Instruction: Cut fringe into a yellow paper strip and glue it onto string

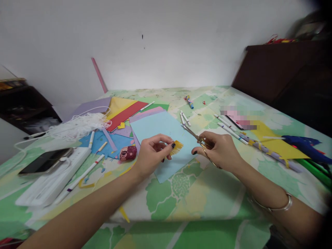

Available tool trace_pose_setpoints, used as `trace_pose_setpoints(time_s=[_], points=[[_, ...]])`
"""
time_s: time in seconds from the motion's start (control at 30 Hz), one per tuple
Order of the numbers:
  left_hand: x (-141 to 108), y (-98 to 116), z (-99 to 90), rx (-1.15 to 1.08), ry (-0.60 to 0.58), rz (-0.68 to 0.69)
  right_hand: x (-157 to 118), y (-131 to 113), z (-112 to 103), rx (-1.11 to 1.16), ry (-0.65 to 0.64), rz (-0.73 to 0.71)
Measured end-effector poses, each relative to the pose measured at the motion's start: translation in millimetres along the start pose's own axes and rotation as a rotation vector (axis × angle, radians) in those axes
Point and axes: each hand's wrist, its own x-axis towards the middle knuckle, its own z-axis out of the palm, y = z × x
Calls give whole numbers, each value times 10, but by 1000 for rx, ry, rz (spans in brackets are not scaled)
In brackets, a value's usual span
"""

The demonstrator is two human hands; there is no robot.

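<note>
Between the thumb and fingers of my left hand [155, 152] is a small piece of yellow fringed paper [177, 147], its thin cut strips pointing right. My right hand [218, 148] has its fingers through the handles of a pair of gold-handled scissors [193, 134]. Their blades point up and left, a short gap away from the fringe. Under both lies a light blue paper sheet [155, 126] on the table. Part of the fringed piece is hidden behind my left fingers.
Left are a phone [46, 160], a white power strip [57, 176], a bundle of white cord [80, 126] and a maroon roll [128, 153]. Right are several markers [232, 133], a wrapped purple stick [269, 152], yellow paper [280, 141] and a blue glue gun [306, 145].
</note>
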Motion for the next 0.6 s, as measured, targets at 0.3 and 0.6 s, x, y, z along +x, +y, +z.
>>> trace_pose_setpoints(time_s=[0.3,0.6], points=[[-1,4,2,-34,-17,23,97,213,-9,-311,-116,224],[-7,19,-7,-34,-27,23,115,349,-18,-442,-244,318]])
